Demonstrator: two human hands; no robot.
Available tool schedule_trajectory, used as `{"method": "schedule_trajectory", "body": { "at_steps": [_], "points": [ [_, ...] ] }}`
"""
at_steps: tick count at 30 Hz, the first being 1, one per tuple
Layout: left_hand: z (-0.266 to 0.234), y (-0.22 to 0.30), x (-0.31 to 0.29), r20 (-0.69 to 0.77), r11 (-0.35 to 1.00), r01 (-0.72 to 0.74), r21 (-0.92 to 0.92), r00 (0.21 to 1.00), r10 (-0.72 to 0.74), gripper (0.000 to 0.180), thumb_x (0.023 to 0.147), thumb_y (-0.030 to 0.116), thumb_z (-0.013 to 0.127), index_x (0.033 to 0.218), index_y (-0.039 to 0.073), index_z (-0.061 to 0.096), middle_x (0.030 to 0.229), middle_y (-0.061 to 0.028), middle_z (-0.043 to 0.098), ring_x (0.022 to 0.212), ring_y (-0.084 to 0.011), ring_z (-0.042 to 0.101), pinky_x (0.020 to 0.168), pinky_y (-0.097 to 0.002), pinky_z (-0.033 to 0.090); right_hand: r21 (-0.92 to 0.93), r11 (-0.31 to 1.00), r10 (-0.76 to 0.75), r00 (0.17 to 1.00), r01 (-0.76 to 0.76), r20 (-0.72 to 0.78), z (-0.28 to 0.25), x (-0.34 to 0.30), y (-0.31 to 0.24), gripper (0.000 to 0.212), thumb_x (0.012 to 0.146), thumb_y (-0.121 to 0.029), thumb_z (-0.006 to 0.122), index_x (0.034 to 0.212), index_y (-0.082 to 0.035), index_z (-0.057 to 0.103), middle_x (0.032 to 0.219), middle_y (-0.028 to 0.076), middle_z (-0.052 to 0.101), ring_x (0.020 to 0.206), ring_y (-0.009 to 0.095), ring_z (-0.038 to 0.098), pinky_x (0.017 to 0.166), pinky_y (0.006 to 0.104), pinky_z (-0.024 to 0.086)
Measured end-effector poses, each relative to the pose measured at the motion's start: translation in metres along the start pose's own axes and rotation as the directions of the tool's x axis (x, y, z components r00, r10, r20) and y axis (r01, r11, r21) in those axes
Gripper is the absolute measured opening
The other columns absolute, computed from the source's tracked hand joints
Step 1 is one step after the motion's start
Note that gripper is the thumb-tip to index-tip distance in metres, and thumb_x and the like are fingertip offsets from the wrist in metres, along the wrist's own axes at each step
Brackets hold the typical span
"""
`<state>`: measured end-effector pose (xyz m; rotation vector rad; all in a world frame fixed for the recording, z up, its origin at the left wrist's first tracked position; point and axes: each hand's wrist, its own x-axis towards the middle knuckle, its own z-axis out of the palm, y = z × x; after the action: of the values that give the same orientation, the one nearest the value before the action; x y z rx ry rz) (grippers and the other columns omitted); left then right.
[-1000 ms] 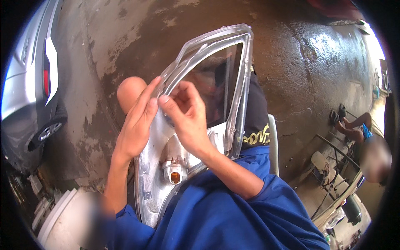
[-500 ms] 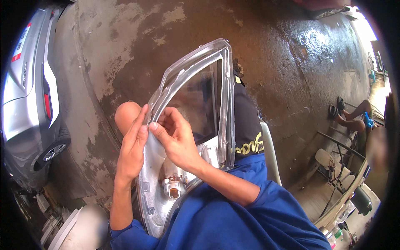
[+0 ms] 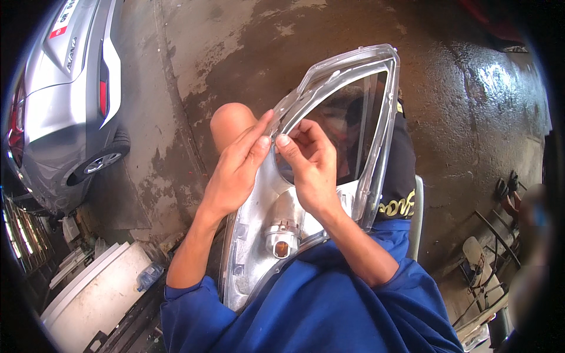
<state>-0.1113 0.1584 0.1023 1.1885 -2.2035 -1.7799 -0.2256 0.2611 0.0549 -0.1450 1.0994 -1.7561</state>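
A car lamp housing (image 3: 253, 250), silver with a clear plastic rim around a dark see-through opening, leans across my lap with its narrow end pointing away. In its lower part sits a bulb socket (image 3: 282, 242) with an amber bulb. My left hand (image 3: 234, 176) lies along the outer left edge, its fingers straight and its thumb pressed on the rim. Opposite it, my right hand (image 3: 313, 167) pinches the inner edge of the same rim, thumb on top and fingers curled into the opening. Both thumbs nearly meet. Whether a smaller piece is between the fingertips is hidden.
A silver car (image 3: 65, 112) is parked at the left. White curved panels (image 3: 100, 288) and a crumpled plastic bag (image 3: 150, 276) lie at lower left. A pale chair edge (image 3: 418, 212) shows at my right. Beyond are a metal frame (image 3: 497, 235) and another person's leg at the rim.
The whole view has shifted, so my hands and the lamp housing appear farther right and slightly higher. Both hands keep almost the same hold on the rim.
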Motion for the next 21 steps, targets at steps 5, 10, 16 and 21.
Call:
{"method": "schedule_trajectory", "body": {
  "at_steps": [5, 10, 16, 21],
  "points": [
    [0.002, -0.002, -0.001, -0.018, 0.997, -0.004, -0.075, 1.000, 0.003, 0.053, 0.113, 0.027, 0.050, 0.157, -0.003, 0.045, 0.150, -0.0213, 0.057, 0.143, -0.0254, 0.051, 0.121, -0.0360, 0.034, 0.043, 0.999, 0.005, 1.000, -0.005, 0.013, -0.002, -0.002, 0.001, 0.027, 0.102, -0.010, 0.071, 0.122, 0.003, 0.059, 0.112, 0.008, 0.070, 0.102, 0.011, 0.065, 0.089, 0.0262, 0.053],
    [0.003, -0.002, 0.000, -0.005, 0.996, -0.009, -0.092, 1.000, 0.008, 0.054, 0.113, 0.027, 0.049, 0.157, -0.004, 0.044, 0.152, -0.0213, 0.056, 0.144, -0.0252, 0.050, 0.121, -0.0359, 0.034, 0.136, 0.990, 0.019, 0.999, -0.022, 0.028, -0.004, 0.002, 0.003, 0.029, 0.101, -0.010, 0.071, 0.124, 0.003, 0.058, 0.114, 0.008, 0.068, 0.106, 0.012, 0.064, 0.095, 0.0282, 0.051],
    [0.004, 0.005, -0.005, -0.003, 0.972, 0.022, -0.234, 1.000, -0.023, 0.053, 0.114, 0.029, 0.040, 0.156, -0.002, 0.045, 0.150, -0.0196, 0.057, 0.142, -0.0265, 0.052, 0.120, -0.0361, 0.035, 0.097, 0.995, 0.019, 0.999, -0.021, 0.028, 0.001, -0.006, -0.010, 0.035, 0.098, -0.007, 0.072, 0.127, 0.002, 0.055, 0.117, 0.009, 0.065, 0.108, 0.013, 0.063, 0.098, 0.0302, 0.051],
    [0.002, 0.016, -0.005, -0.022, 0.994, -0.029, -0.105, 0.999, 0.027, 0.047, 0.114, 0.025, 0.042, 0.153, 0.002, 0.051, 0.142, -0.0186, 0.062, 0.133, -0.0260, 0.058, 0.115, -0.0365, 0.041, 0.107, 0.994, 0.000, 1.000, 0.001, -0.007, 0.016, -0.018, -0.025, 0.043, 0.094, 0.000, 0.074, 0.129, 0.001, 0.049, 0.120, 0.011, 0.062, 0.111, 0.015, 0.062, 0.099, 0.0323, 0.051]
  ]
}}
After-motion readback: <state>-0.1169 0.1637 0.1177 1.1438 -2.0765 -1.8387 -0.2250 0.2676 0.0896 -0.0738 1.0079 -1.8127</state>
